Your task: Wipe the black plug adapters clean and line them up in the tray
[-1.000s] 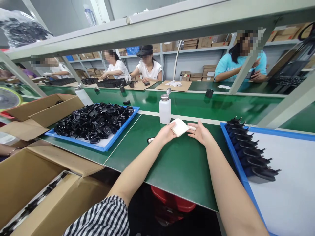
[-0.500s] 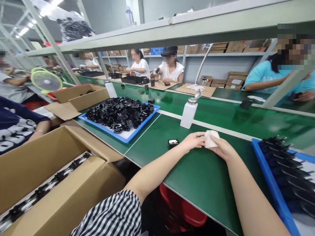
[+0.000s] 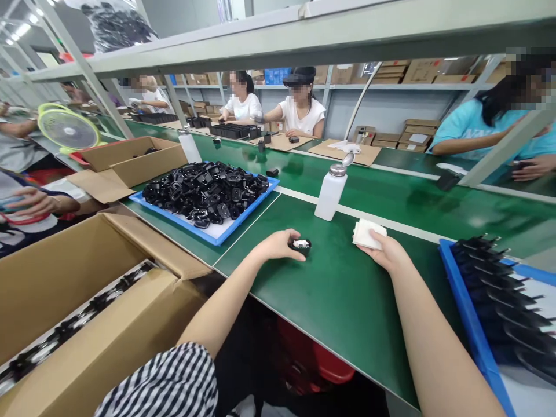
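Note:
My left hand (image 3: 278,244) reaches across the green bench and closes its fingers on a small black plug part (image 3: 300,244) lying there. My right hand (image 3: 388,252) holds a folded white cloth (image 3: 367,233) just above the bench, to the right of the part. A white dispenser bottle (image 3: 330,192) with a metal cap stands behind and between the two hands.
A blue tray (image 3: 217,236) heaped with black plug parts lies at the left. Another blue tray (image 3: 476,324) with a row of black parts sits at the right. Open cardboard boxes (image 3: 87,313) stand at the near left. Several people work across the green conveyor (image 3: 391,197).
My left hand let go of the cloth and moved left onto the black part. The right hand kept the cloth and shifted slightly right. The view turned left.

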Demonstrator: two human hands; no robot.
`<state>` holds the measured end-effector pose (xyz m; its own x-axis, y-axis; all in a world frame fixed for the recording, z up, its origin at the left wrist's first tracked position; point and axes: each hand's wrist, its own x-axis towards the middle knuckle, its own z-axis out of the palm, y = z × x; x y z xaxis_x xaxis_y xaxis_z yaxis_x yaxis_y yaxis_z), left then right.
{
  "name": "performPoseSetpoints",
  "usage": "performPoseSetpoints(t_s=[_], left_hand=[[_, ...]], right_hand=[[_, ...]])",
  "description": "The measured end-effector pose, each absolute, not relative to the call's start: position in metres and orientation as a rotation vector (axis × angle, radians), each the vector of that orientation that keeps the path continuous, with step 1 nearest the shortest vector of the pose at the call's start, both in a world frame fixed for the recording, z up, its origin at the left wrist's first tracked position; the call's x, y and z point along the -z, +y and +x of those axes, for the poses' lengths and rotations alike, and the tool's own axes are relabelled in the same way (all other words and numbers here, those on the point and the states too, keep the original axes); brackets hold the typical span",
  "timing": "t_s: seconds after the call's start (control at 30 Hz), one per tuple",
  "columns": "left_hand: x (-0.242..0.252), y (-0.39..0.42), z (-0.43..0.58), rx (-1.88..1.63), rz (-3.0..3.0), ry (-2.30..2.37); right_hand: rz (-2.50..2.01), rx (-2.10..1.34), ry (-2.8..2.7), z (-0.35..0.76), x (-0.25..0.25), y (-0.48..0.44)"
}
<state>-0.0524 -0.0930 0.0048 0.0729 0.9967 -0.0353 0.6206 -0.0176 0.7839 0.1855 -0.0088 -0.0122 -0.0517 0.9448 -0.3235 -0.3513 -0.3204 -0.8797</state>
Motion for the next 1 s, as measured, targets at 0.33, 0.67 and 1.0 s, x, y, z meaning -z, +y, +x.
performPoseSetpoints(t_s=[0.33,0.67,1.0], left_hand=[[0.015,-0.054,0.034,-0.675,1.984,1.651],[0.023,-0.050,0.037,-0.654,2.007,1.675],[0.025,-0.047,0.033,-0.693,2.024,1.611]], right_hand=[[-1.483,-0.837,-1.134,0.178,0.004,-0.023],[-1.511,-0.356,-1.933,0.134,0.022,-0.066],[-1.472,-0.791,-1.485,0.165,0.017,-0.051]])
